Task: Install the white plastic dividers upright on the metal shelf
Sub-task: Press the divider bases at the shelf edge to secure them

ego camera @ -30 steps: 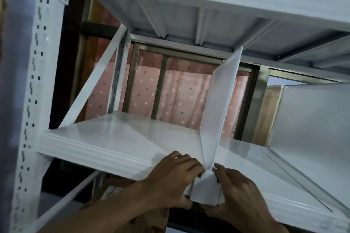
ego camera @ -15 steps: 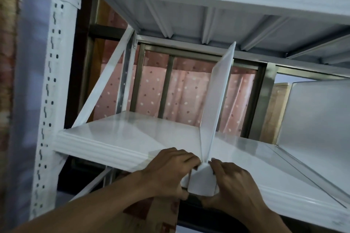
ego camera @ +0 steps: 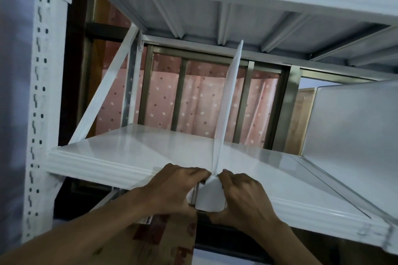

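Head view. My left hand (ego camera: 172, 189) and right hand (ego camera: 245, 198) meet at the front lip of the metal shelf (ego camera: 129, 153), each closed around one side of the front clip (ego camera: 210, 197) of a white plastic divider (ego camera: 228, 101). The grip of both hands is a pinch: fingertips press inward just where the panel's lower front corner meets the clip, thumbs tucked under the shelf edge and hidden from the camera. The divider rises directly beyond my knuckles, upright and seen nearly edge-on, running from the clip back across the shelf toward the rear; its top corner stands near the ribbed underside of the upper shelf (ego camera: 215, 17), though I cannot tell whether they touch. A second divider (ego camera: 355, 135) stands well off to the right of my right hand. Below my left forearm lies a cardboard box (ego camera: 159, 241).

Judged step: seating the clip over the lip. Risks from here: uneven pressure between the two hands could twist the thin panel and leave it leaning; a clip only partly hooked would let the divider tip once I release; pushing hard on flexible plastic could bow it. Whether the rear end is anchored is not visible.
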